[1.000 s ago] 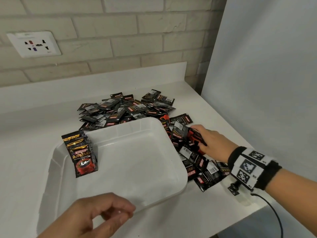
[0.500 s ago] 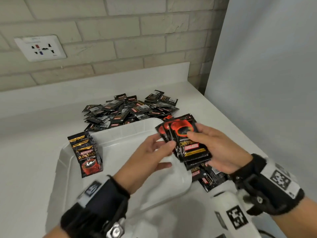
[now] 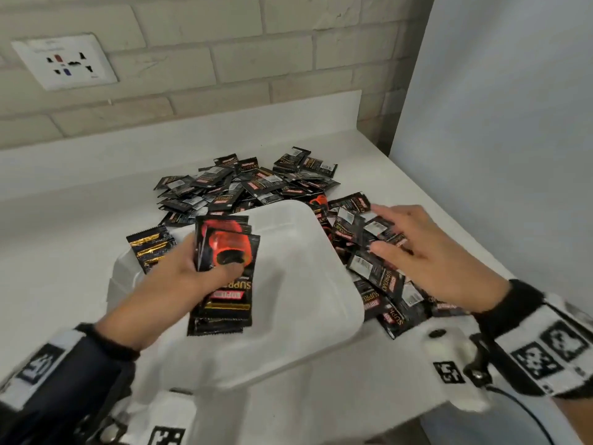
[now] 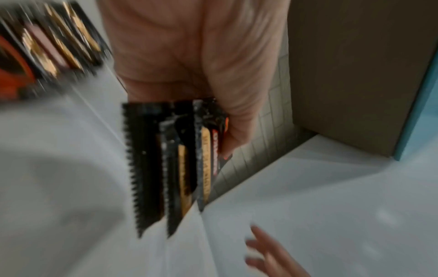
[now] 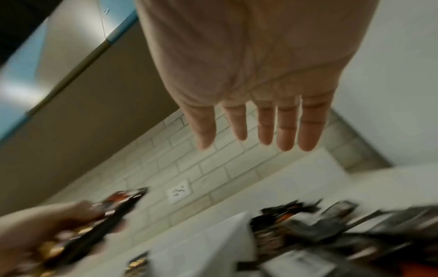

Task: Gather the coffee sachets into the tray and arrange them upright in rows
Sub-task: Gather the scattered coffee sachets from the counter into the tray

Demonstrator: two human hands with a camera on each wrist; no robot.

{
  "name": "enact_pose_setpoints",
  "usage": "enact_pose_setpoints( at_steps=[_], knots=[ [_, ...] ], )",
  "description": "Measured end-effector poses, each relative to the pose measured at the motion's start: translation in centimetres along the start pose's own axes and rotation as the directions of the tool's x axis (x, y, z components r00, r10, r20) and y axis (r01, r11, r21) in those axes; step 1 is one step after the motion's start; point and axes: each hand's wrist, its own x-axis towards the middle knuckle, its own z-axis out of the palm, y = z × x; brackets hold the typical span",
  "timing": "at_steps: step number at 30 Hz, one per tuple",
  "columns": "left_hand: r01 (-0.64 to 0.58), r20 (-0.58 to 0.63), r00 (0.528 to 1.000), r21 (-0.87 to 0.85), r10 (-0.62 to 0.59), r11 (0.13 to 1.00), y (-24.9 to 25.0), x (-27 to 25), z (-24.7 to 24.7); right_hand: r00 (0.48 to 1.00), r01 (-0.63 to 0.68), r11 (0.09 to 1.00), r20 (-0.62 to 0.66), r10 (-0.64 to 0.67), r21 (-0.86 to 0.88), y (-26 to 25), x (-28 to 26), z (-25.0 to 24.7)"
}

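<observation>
- Left hand (image 3: 189,268) pinches a fanned stack of black foil coffee sachets (image 3: 224,274) over the white plastic tray (image 3: 305,316), likely for standing.
- Right hand (image 3: 414,252), fingers spread and holding nothing, reaches toward the loose sachet pile (image 3: 256,184).

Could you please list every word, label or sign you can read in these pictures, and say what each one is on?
"SUPREMO": on loose sachets in the heap behind the tray.
"SUPREMO", upside down and partly covered: on the front sachet of the bundle that the left hand grips.
Barcodes, red brand bars, wall socket marks, wristband squares: unreadable.
Both wrist views: too blurred.
</observation>
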Motion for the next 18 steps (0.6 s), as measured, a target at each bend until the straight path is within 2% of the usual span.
enact_pose_setpoints(
  at_steps=[2,4,5,7,9,10,12,14,16,18],
  knots=[
    [0.034,-0.065,0.998,0.094,-0.028,0.995,-0.9,-0.4,-2.9,0.999,-0.039,0.987,0.005,0.040,-0.158,2.8,-0.2,-1.4],
    [0.038,-0.115,0.993,0.264,-0.008,0.964,-2.0,-0.8,-4.8,0.990,-0.073,0.952,0.093,0.105,-0.296,5.2,-0.7,-2.2],
    [0.022,-0.121,0.992,0.429,0.033,0.903,-3.0,-0.8,-5.7,0.979,-0.077,0.931,0.149,0.138,-0.357,5.9,-1.0,-2.4],
    [-0.010,-0.021,0.999,0.733,0.038,0.680,-4.8,-1.0,-6.6,0.952,-0.080,0.900,0.235,0.197,-0.429,6.9,-1.7,-2.5],
    [-0.088,0.146,0.986,0.874,-0.084,0.477,-6.4,-1.1,-6.4,0.934,-0.101,0.878,0.259,0.246,-0.468,7.2,-2.2,-2.3],
    [-0.117,0.215,0.958,0.899,-0.192,0.422,-7.1,-1.1,-6.2,0.929,-0.117,0.870,0.256,0.266,-0.479,7.4,-2.3,-2.2],
    [-0.144,0.310,0.886,0.890,-0.345,0.432,-8.3,-0.9,-6.0,0.922,-0.164,0.867,0.239,0.304,-0.470,8.1,-2.3,-2.2],
    [-0.119,0.353,0.858,0.843,-0.373,0.525,-9.1,-0.6,-6.2,0.914,-0.209,0.881,0.236,0.330,-0.424,8.8,-2.3,-2.3],
    [-0.120,0.350,0.875,0.825,-0.333,0.553,-10.5,-0.4,-6.9,0.905,-0.205,0.891,0.269,0.331,-0.405,9.2,-2.4,-2.4],
    [-0.179,0.333,0.910,0.853,-0.247,0.491,-11.9,-0.3,-7.5,0.895,-0.164,0.884,0.311,0.320,-0.438,9.5,-2.5,-2.4]
  ],
)
